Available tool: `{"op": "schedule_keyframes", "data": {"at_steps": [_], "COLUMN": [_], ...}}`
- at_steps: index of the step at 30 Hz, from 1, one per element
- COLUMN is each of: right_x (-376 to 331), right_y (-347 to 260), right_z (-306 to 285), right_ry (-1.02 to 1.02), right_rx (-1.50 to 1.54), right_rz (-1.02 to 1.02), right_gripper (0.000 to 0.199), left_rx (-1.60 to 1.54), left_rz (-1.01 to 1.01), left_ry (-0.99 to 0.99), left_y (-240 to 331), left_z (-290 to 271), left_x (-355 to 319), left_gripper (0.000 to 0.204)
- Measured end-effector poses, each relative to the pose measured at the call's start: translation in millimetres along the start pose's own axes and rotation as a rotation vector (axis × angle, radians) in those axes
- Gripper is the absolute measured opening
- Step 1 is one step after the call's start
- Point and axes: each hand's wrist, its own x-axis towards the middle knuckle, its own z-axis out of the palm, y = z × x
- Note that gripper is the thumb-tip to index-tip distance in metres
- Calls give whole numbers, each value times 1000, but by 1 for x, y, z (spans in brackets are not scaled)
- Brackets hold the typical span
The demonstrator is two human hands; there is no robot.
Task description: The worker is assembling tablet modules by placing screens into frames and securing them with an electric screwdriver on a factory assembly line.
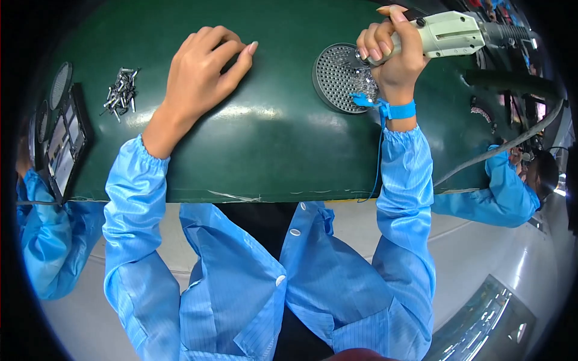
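Note:
My left hand is palm-down over the green table. Its fingers are curled and the thumb tip meets the index finger; whatever may be between them is hidden. My right hand is wrapped around a pale electric screwdriver, its body pointing to the right. Below that hand stands a round perforated dish with small shiny metal parts in it, partly covered by the hand. A blue wrist strap circles my right wrist, its thin cord hanging down.
A small pile of screws lies on the table at left. Beyond it stands a dark framed tablet-like panel. A grey cable runs at right. Blue-sleeved people sit at both sides. The table's front edge looks worn.

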Motion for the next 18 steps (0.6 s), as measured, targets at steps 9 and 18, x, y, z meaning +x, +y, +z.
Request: {"op": "schedule_keyframes", "data": {"at_steps": [9, 18], "right_x": [7, 8], "right_y": [10, 12], "right_z": [-10, -12], "right_ry": [-77, -84], "right_rx": [-102, -105], "right_rz": [-53, -57], "right_gripper": [26, 28], "left_rx": [-99, -127], "left_rz": [-5, 23], "left_ry": [43, 28], "left_y": [0, -3], "left_z": [3, 5], "left_x": [-1, -3], "left_gripper": [26, 29]}}
